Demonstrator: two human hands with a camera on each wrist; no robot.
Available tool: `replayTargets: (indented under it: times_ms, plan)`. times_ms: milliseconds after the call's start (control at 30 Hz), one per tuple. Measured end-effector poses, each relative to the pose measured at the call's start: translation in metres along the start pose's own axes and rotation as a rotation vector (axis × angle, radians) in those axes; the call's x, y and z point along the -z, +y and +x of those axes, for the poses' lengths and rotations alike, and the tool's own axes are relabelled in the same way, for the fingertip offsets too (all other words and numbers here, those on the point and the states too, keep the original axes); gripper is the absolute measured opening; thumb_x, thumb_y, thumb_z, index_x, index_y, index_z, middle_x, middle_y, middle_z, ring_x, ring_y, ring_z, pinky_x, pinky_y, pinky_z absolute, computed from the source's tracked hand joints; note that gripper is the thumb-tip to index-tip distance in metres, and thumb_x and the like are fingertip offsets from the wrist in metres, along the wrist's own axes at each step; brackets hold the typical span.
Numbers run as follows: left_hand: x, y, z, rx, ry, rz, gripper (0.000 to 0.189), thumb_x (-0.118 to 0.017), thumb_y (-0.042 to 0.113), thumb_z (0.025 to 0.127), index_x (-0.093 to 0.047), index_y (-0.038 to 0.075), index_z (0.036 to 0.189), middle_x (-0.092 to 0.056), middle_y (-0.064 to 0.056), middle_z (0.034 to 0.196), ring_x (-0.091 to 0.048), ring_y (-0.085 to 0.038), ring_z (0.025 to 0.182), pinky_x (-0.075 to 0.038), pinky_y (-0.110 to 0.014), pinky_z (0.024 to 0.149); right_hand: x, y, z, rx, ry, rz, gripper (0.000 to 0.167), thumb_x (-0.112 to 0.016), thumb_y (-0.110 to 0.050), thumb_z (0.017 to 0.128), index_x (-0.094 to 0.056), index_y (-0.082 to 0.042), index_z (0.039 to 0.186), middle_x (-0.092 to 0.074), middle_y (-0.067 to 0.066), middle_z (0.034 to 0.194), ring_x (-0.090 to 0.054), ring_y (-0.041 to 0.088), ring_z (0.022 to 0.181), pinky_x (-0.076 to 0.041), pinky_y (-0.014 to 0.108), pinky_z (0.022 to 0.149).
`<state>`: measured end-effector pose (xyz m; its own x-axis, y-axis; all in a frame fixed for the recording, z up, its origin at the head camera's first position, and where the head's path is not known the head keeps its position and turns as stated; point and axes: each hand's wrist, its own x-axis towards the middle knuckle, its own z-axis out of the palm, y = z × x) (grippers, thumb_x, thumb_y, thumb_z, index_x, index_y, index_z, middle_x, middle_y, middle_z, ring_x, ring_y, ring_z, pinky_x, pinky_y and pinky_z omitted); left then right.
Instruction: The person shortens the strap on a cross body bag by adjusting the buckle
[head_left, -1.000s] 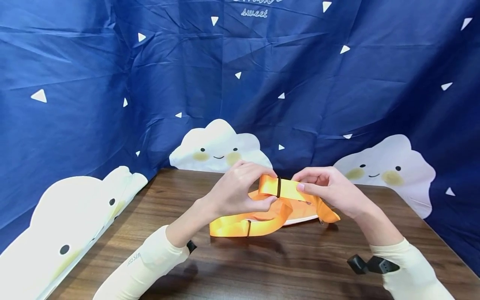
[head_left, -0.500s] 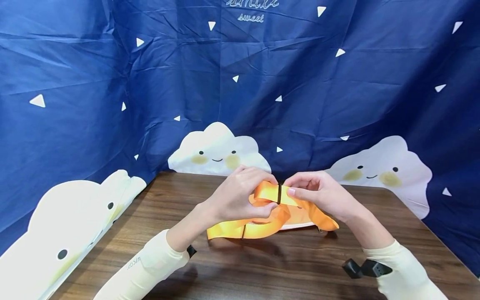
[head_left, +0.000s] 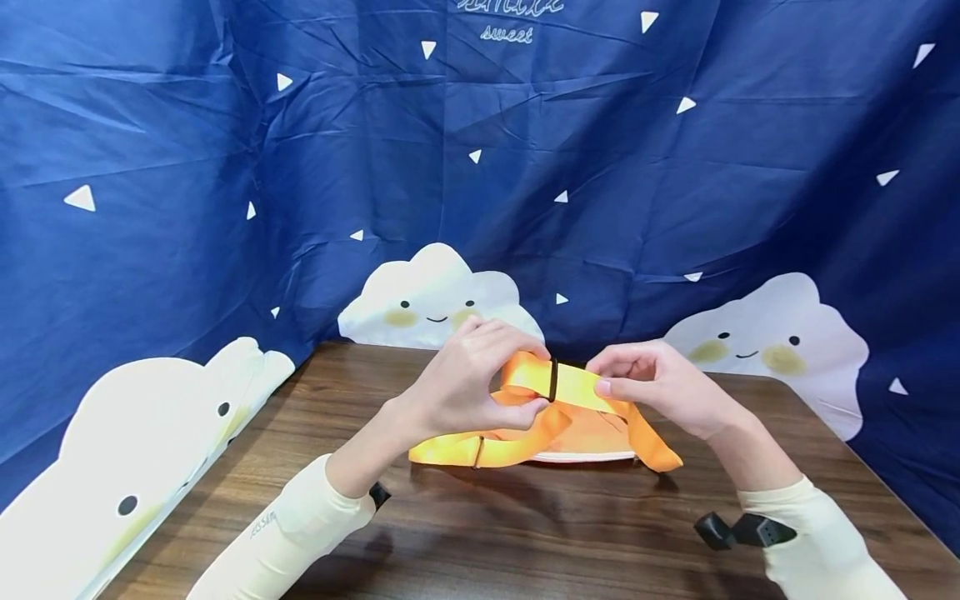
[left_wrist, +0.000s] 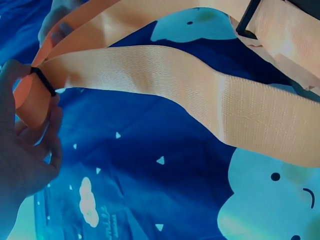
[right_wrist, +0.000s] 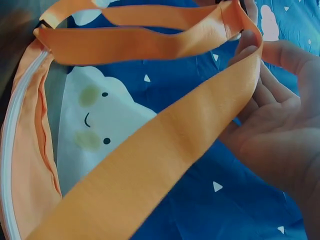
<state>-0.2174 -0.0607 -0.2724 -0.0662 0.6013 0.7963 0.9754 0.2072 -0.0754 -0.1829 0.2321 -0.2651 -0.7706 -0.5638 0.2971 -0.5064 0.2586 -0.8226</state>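
Note:
An orange bag (head_left: 600, 425) with a white zipper (right_wrist: 7, 135) lies on the table. Its orange strap (head_left: 583, 388) is raised above it, passing through a black slider buckle (head_left: 553, 380). My left hand (head_left: 461, 387) pinches that buckle at its top and bottom edges between fingers and thumb, also seen in the left wrist view. To the right of it, my right hand (head_left: 667, 387) pinches the strap between thumb and fingers. A short strap loop bulges left of the buckle. Lower down, a strap section (head_left: 442, 450) with another slider (head_left: 477, 452) rests near the left hand.
The brown wooden table (head_left: 480, 533) extends around the bag. A blue curtain (head_left: 600, 167) with white clouds and triangles hangs behind and at both sides. Black wrist devices (head_left: 750, 531) sit over the cream sleeves.
My right hand came close to the buckle half a second ago and is now farther right along the strap. The buckle has shifted slightly left, and the lower strap has moved a little left.

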Motion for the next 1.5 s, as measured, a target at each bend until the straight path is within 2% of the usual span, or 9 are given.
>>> replayTargets:
  times_ms: [300, 567, 667, 767, 833, 967, 1100, 1300, 1500]
  plan:
    - [-0.009, 0.003, 0.001, -0.012, -0.031, 0.028, 0.040, -0.078, 0.039, 0.082, -0.069, 0.012, 0.110, -0.068, 0.006, 0.107, -0.057, -0.011, 0.109, -0.039, -0.033, 0.095, -0.020, -0.005, 0.004, -0.025, 0.056, 0.035, 0.016, -0.067, -0.008, 0.098, -0.072, -0.003, 0.112, -0.070, 0.017, 0.095, -0.063, 0.027, 0.082, -0.053, 0.031, 0.071]
    - [-0.011, 0.004, 0.001, 0.013, -0.053, 0.042, 0.051, -0.079, 0.040, 0.083, -0.067, 0.010, 0.122, -0.069, 0.005, 0.113, -0.056, -0.011, 0.112, -0.038, -0.033, 0.097, -0.035, -0.011, 0.009, -0.173, 0.153, 0.058, 0.019, -0.072, -0.023, 0.097, -0.071, -0.005, 0.102, -0.063, 0.015, 0.080, -0.058, 0.028, 0.071, -0.047, 0.030, 0.060]
    - [-0.009, 0.004, 0.002, 0.067, -0.049, 0.003, 0.070, -0.083, 0.043, 0.081, -0.057, 0.010, 0.137, -0.068, 0.005, 0.115, -0.056, -0.011, 0.114, -0.038, -0.037, 0.098, -0.036, -0.015, 0.010, -0.167, 0.163, 0.122, 0.019, -0.069, -0.020, 0.098, -0.068, -0.001, 0.098, -0.062, 0.015, 0.078, -0.058, 0.028, 0.070, -0.048, 0.031, 0.062]
    - [-0.008, 0.003, 0.002, 0.171, -0.049, -0.083, 0.092, -0.087, 0.046, 0.076, -0.043, 0.014, 0.151, -0.066, 0.005, 0.118, -0.057, -0.008, 0.113, -0.038, -0.041, 0.100, -0.034, -0.019, 0.008, -0.126, 0.152, 0.264, 0.015, -0.060, -0.013, 0.101, -0.066, 0.000, 0.095, -0.064, 0.015, 0.080, -0.061, 0.028, 0.074, -0.051, 0.033, 0.070]
    - [-0.009, 0.002, 0.002, 0.216, -0.048, -0.156, 0.098, -0.089, 0.046, 0.074, -0.040, 0.014, 0.153, -0.066, 0.005, 0.120, -0.059, -0.008, 0.112, -0.040, -0.041, 0.102, -0.032, -0.020, 0.007, -0.093, 0.130, 0.371, 0.016, -0.053, -0.008, 0.102, -0.065, -0.001, 0.094, -0.065, 0.014, 0.083, -0.063, 0.028, 0.076, -0.052, 0.035, 0.076]
    - [-0.013, 0.001, 0.002, 0.171, -0.034, -0.199, 0.075, -0.089, 0.041, 0.078, -0.058, 0.010, 0.138, -0.068, 0.006, 0.116, -0.061, -0.007, 0.108, -0.041, -0.034, 0.100, -0.031, -0.018, 0.006, -0.041, 0.090, 0.522, 0.024, -0.044, -0.002, 0.101, -0.068, -0.003, 0.100, -0.069, 0.010, 0.092, -0.065, 0.024, 0.079, -0.052, 0.035, 0.080]
    - [-0.012, 0.002, 0.001, 0.116, -0.030, -0.133, 0.049, -0.087, 0.037, 0.082, -0.071, 0.010, 0.120, -0.071, 0.006, 0.113, -0.059, -0.005, 0.110, -0.040, -0.032, 0.099, -0.029, -0.017, 0.007, -0.016, 0.077, 0.596, 0.028, -0.041, 0.000, 0.100, -0.069, 0.000, 0.107, -0.070, 0.011, 0.095, -0.064, 0.023, 0.079, -0.052, 0.034, 0.080]
    - [-0.011, 0.003, 0.000, 0.113, -0.035, -0.118, 0.049, -0.089, 0.037, 0.080, -0.074, 0.010, 0.118, -0.072, 0.004, 0.112, -0.060, -0.006, 0.109, -0.042, -0.031, 0.097, -0.027, -0.019, 0.006, -0.009, 0.084, 0.650, 0.030, -0.041, 0.001, 0.099, -0.070, 0.000, 0.109, -0.070, 0.010, 0.096, -0.064, 0.023, 0.079, -0.053, 0.033, 0.082]
    - [-0.010, 0.000, -0.001, 0.144, -0.039, -0.138, 0.052, -0.090, 0.040, 0.076, -0.074, 0.011, 0.116, -0.072, 0.006, 0.110, -0.059, -0.005, 0.105, -0.041, -0.028, 0.098, -0.018, -0.019, 0.005, 0.106, 0.060, 0.741, 0.038, -0.034, 0.004, 0.097, -0.071, -0.001, 0.106, -0.072, 0.009, 0.095, -0.064, 0.022, 0.081, -0.052, 0.031, 0.079]
